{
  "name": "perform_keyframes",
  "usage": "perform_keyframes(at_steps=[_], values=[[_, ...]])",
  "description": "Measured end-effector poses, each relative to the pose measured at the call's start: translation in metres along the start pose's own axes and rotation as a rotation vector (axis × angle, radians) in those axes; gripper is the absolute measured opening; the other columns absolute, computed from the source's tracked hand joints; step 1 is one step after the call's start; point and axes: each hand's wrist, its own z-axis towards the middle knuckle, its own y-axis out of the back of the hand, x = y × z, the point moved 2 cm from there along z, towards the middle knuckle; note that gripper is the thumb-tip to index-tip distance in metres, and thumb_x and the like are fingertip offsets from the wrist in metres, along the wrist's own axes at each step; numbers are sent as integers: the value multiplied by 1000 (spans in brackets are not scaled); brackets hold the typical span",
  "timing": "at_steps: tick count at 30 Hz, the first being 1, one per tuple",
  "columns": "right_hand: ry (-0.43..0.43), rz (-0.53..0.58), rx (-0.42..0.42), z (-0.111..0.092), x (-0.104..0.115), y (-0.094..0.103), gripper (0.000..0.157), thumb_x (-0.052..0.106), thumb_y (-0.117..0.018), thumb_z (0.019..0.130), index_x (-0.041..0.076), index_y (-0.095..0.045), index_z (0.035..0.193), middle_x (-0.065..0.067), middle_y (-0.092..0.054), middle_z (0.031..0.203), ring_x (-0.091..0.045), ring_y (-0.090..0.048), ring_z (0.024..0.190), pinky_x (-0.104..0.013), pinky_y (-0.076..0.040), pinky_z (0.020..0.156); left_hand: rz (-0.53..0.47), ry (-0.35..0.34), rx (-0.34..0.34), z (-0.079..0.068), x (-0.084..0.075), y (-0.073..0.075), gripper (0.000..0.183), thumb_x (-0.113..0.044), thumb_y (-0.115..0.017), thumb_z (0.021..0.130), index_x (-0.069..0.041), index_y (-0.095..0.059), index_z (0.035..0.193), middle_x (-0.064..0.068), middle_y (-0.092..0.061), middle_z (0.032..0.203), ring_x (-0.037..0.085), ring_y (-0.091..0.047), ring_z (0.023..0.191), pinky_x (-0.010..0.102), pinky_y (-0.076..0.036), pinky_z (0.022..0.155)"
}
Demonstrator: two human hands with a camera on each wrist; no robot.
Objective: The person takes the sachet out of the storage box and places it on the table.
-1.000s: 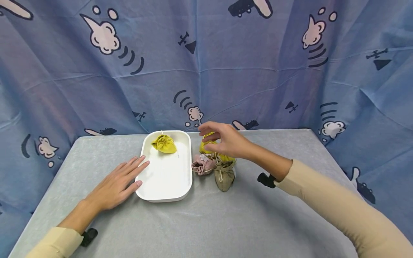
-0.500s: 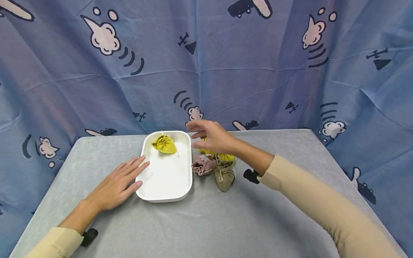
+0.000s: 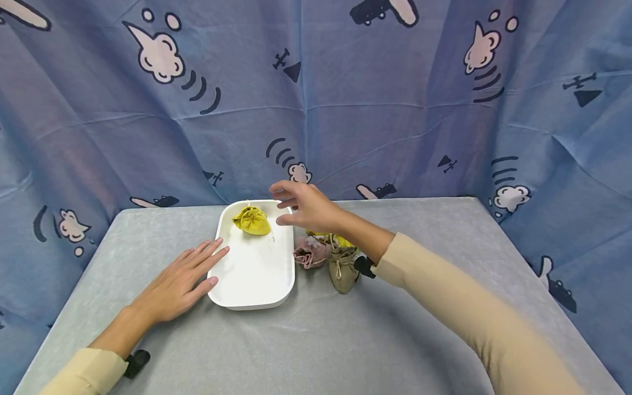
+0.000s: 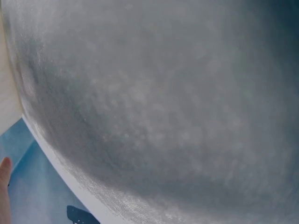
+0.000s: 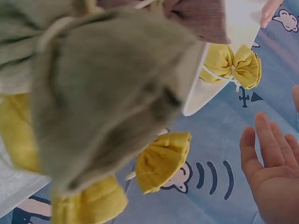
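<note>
My left hand [image 3: 178,280] lies with fingers spread, its fingertips at the left rim of a white tray [image 3: 254,305]. Inside the tray, near the far end, sits a yellow drawstring pouch [image 3: 253,221]. Over the tray's far right corner hovers my right hand [image 3: 310,209], fingers loosely bent and holding nothing. In the right wrist view that same right hand [image 5: 275,175] appears with nothing in its fingers. Right of the tray are a pink pouch [image 3: 311,252], an olive pouch [image 3: 343,274] and yellow pouches [image 3: 345,242] partly hidden by my right arm.
A grey cloth [image 3: 316,345] covers the table. Behind it hangs a blue printed curtain [image 3: 375,109]. The left wrist view shows mostly the grey table surface [image 4: 149,102], blurred.
My right hand has moved left, from above the yellow pouches to the tray's far right corner. The left hand, tray and pouches have stayed put.
</note>
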Motion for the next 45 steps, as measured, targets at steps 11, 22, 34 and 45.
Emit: perform_keyframes(at_steps=[11,22,34,45], values=[[-22,32,0,20,6,-14,62,2,-75,87,2,-47,143,-15,-56,141,-25,-60,123,-28,-47,102,2,2,6,0,1,-1,60,-35,-50,104,-31,-27,159,-4,-22,164,29,-23,149,54,-23,115],[-40,-26,16,41,7,-26,63,3,-77,86,1,-48,142,-15,-55,142,-26,-58,126,-31,-47,103,4,2,6,-1,1,0,60,-34,-51,104,-29,-27,159,-3,-22,164,30,-24,149,55,-23,115],[-82,-66,51,57,3,-40,65,5,-77,87,2,-45,144,-16,-56,141,-25,-56,128,-33,-44,107,4,-13,-16,-1,2,1,58,-36,-48,105,-29,-27,159,-3,-23,164,30,-24,149,54,-23,115],[-80,-110,59,66,-1,-51,60,-4,-71,88,2,-47,143,-11,-59,138,-23,-56,129,-29,-43,106,0,-21,-23,0,2,-1,58,-35,-49,105,-29,-28,159,0,-26,164,30,-25,149,56,-23,115]])
